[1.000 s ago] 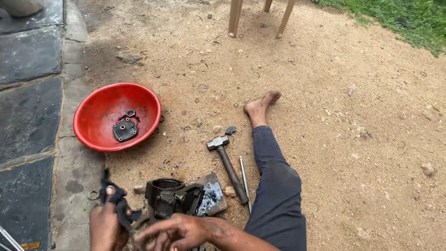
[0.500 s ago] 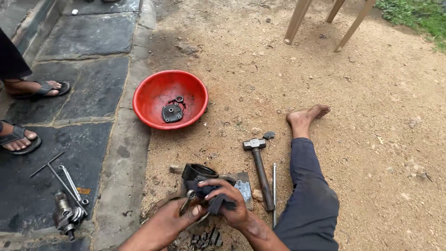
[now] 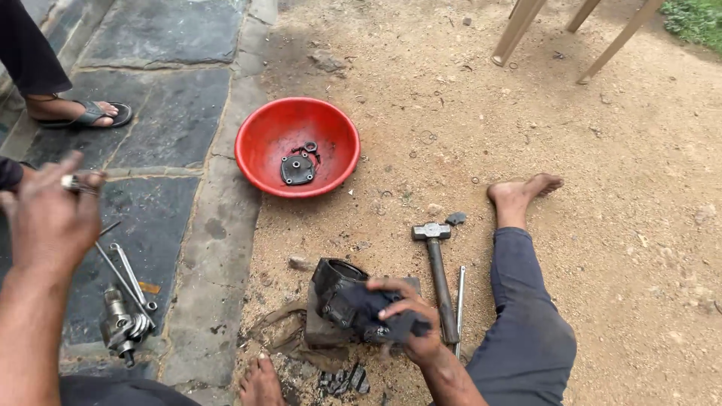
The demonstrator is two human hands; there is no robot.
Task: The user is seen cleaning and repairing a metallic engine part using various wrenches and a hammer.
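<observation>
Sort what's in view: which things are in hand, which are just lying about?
In hand:
right hand on the dark metal housing
left hand pinching a small metal piece

Lying about:
hammer
red bowl
wrenches
chair legs

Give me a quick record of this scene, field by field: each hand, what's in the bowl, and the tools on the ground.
left hand: raised, pinching a small metal piece
right hand: resting on a dark greasy machine part
red bowl: holds a round dark cover plate and small rings
hammer: lying on the dirt beside the right leg
spanners: on the stone paving, left
bystander's sandalled foot: top left
</observation>
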